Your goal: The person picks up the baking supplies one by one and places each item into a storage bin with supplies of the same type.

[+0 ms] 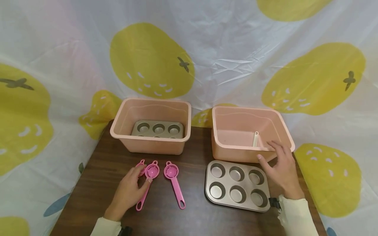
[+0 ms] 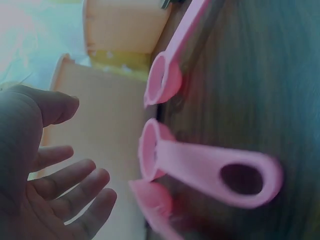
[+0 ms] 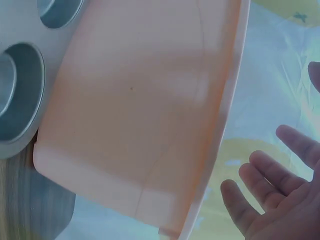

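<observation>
Hovering left hand (image 1: 128,190) beside pink scoops (image 1: 150,177).

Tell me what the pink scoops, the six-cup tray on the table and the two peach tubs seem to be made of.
The pink scoops look like moulded plastic: uniform bright colour, soft sheen, thick rounded handles. The six-cup tray seems to be metal with a bronze-grey, probably non-stick coating: thin pressed cups with dull highlights. The left tub and right tub look like matte plastic, with thin walls and smooth rolled rims.

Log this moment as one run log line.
left hand open, on pink scoops | right hand open, at right tub rim | muffin tin on table
</observation>
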{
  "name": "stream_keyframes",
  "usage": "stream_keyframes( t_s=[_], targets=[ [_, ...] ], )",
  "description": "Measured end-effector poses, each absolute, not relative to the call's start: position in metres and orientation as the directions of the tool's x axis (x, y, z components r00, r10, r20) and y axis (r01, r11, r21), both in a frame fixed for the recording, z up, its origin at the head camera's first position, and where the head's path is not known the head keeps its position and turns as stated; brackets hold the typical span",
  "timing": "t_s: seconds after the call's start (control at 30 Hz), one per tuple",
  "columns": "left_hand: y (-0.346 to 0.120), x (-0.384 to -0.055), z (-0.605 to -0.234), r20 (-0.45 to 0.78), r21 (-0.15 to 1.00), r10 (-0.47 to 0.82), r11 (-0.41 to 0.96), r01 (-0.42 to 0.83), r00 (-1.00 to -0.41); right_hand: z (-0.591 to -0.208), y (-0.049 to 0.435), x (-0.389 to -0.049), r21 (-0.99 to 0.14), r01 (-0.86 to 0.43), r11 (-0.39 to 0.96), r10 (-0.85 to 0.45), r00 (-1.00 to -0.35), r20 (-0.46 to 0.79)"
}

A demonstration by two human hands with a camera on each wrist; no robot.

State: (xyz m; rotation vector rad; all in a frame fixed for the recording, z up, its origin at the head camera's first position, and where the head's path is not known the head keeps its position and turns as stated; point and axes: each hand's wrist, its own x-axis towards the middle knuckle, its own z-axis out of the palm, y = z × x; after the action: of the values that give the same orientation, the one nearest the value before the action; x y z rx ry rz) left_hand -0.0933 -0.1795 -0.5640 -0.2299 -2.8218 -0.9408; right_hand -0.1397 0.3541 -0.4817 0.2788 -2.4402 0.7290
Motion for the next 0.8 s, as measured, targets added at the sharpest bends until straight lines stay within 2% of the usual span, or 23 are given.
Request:
stream_keyframes(
  t_s=[0.33, 0.47, 0.7, 0.8],
  targets=[
    [-0.164, -0.093, -0.582, 0.164, 0.698, 0.081, 0.695, 0.174, -0.983, -0.480, 0.372, -0.156, -0.463, -0.325, 0.824, 0.001, -0.818, 0.575],
    [-0.157, -0.092, -0.589, 0.153, 0.700, 0.077, 0.695, 0.163, -0.985, -0.479, 0.376, -0.162, -0.467, -0.319, 0.825, 0.010, -0.817, 0.577],
    [-0.143, -0.093, -0.593, 0.018, 0.729, 0.057, 0.683, 0.052, -0.998, -0.479, 0.388, -0.172, -0.475, -0.295, 0.829, 0.035, -0.821, 0.571],
    [-0.139, -0.094, -0.596, 0.017, 0.722, 0.057, 0.690, 0.052, -0.998, -0.484, 0.395, -0.174, -0.490, -0.270, 0.829, 0.061, -0.827, 0.559]
  ],
)
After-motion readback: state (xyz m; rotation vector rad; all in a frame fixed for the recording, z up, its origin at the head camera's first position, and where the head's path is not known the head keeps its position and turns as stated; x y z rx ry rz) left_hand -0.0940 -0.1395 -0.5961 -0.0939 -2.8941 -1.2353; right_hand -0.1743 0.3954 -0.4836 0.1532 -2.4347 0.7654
